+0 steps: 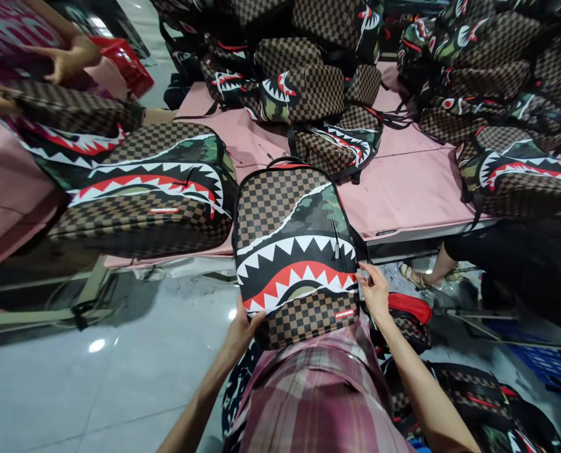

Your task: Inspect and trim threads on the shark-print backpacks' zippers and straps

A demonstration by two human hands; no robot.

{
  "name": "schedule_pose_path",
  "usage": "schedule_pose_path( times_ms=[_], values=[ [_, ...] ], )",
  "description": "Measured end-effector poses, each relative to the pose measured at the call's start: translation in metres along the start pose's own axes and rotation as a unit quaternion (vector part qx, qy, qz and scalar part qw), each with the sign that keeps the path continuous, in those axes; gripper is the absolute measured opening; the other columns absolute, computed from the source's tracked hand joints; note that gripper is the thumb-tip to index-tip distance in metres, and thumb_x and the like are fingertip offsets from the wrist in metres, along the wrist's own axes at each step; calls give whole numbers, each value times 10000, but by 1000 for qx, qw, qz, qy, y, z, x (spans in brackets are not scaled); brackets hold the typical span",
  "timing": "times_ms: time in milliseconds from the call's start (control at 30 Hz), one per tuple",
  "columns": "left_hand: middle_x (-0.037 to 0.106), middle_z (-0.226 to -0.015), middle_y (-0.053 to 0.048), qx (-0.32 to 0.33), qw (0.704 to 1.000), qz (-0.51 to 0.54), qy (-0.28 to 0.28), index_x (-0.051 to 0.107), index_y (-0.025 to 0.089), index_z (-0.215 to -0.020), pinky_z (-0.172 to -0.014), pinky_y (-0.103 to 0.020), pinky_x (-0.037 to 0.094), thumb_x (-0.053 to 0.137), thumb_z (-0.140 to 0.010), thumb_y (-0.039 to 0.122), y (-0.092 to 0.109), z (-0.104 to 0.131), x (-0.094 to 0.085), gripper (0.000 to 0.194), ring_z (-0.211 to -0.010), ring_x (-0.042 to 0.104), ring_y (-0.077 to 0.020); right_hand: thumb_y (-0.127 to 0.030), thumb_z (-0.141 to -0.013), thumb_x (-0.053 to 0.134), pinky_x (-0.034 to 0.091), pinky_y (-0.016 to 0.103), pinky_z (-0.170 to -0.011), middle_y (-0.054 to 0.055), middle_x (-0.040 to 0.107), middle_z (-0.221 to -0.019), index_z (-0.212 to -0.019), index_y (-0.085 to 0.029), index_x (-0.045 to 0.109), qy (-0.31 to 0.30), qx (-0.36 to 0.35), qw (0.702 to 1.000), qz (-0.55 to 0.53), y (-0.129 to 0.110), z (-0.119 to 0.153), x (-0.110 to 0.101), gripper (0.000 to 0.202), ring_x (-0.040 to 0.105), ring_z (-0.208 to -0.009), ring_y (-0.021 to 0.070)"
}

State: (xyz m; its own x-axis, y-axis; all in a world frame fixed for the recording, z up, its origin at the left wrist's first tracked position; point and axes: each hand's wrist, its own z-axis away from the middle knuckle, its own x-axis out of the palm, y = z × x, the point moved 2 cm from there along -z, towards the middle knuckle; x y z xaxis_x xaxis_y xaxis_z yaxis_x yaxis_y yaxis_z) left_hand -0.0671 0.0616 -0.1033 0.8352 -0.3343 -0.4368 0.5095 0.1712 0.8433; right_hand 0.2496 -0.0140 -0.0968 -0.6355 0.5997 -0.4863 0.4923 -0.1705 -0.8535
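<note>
A backpack [299, 251] with a brown-and-black checkered pattern, a camouflage patch and a printed shark mouth leans upright in front of me, its bottom by my lap and its upper part against the table edge. My left hand [243, 327] grips its lower left side, thumb on the front and the other fingers hidden behind. At the right side, my right hand [373, 290] pinches the edge of the backpack between thumb and fingers. A small zipper pull [337, 249] hangs on the camouflage part. A second, similar backpack [158, 189] lies on the table just to the left.
Several more such bags [304, 88] are heaped along the pink-covered table [403, 189]. Across at the left, another person's hand [68, 60] is over a bag. A red basket [124, 66] stands behind. More bags [478, 402] lie low at my right, near another person's foot [415, 277].
</note>
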Motion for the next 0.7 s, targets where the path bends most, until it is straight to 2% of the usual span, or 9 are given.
schedule_pose_path(
  times_ms=[67, 133, 200, 300, 400, 500, 567, 633, 700],
  values=[
    [528, -1241, -144, -6, 1000, -10, -11, 310, 149, -1302, -929, -404, 432, 527, -719, 482, -1, 1, -7, 705, -1114, 536, -268, -249, -808, 547, 456, 251, -652, 84, 588, -1132, -1121, -225, 619, -32, -107, 988, 103, -16, -22, 8, 322, 601, -870, 175],
    [523, -1251, -145, -16, 1000, -9, -7, 291, 156, -1312, -927, -400, 433, 522, -720, 492, -2, 1, -9, 719, -1114, 538, -265, -166, -808, 526, 439, 229, -593, 72, 560, -1205, -1138, -256, 609, -62, -201, 958, 193, -32, -45, 20, 352, 613, -806, 150],
    [501, -1275, -160, -32, 999, -11, 6, 264, 147, -1326, -940, -410, 421, 512, -717, 497, -3, 1, -7, 745, -1130, 526, -270, -93, -796, 497, 432, 220, -583, 53, 596, -1156, -1071, -254, 640, -92, -267, 933, 223, -44, -65, 30, 350, 609, -723, 122],
    [457, -1319, -181, -57, 998, -30, 29, 240, 132, -1338, -977, -442, 382, 505, -709, 497, -7, -1, -4, 774, -1180, 483, -289, -41, -785, 454, 444, 217, -627, 42, 661, -960, -982, -210, 666, -127, -305, 927, 178, -49, -76, 32, 335, 610, -721, 122],
    [461, -1322, -167, -68, 996, -35, 36, 224, 149, -1349, -987, -450, 373, 508, -723, 496, -11, -1, -7, 770, -1182, 485, -289, -28, -789, 418, 454, 238, -646, 58, 678, -942, -996, -210, 667, -164, -321, 921, 150, -37, -52, 17, 371, 625, -795, 148],
    [480, -1303, -161, -78, 995, -47, 28, 217, 150, -1358, -979, -446, 390, 511, -741, 498, -14, -1, -12, 767, -1157, 509, -288, -34, -795, 395, 468, 264, -633, 80, 678, -1000, -1104, -224, 630, -198, -325, 915, 136, -17, -4, -1, 432, 634, -858, 176],
    [437, -1334, -184, -61, 992, -85, 64, 238, 130, -1354, -989, -463, 382, 513, -752, 495, -7, 0, -16, 756, -1194, 471, -306, -45, -787, 391, 484, 271, -625, 82, 676, -1001, -1163, -225, 596, -216, -305, 922, 100, -6, 27, -8, 465, 641, -855, 181],
    [383, -1369, -199, 19, 976, -153, 153, 298, 116, -1329, -1028, -491, 330, 513, -777, 459, 13, -2, -15, 685, -1277, 363, -325, -63, -797, 400, 502, 271, -647, 70, 677, -998, -1158, -242, 598, -222, -264, 938, 43, -2, 47, -12, 449, 645, -859, 175],
    [421, -1340, -174, 155, 939, -220, 214, 401, 140, -1262, -1060, -501, 277, 519, -805, 385, 46, -9, 1, 531, -1321, 282, -315, -91, -815, 432, 510, 269, -694, 54, 677, -992, -1103, -259, 626, -215, -193, 957, -18, -1, 49, -13, 386, 642, -879, 169]
  ],
)
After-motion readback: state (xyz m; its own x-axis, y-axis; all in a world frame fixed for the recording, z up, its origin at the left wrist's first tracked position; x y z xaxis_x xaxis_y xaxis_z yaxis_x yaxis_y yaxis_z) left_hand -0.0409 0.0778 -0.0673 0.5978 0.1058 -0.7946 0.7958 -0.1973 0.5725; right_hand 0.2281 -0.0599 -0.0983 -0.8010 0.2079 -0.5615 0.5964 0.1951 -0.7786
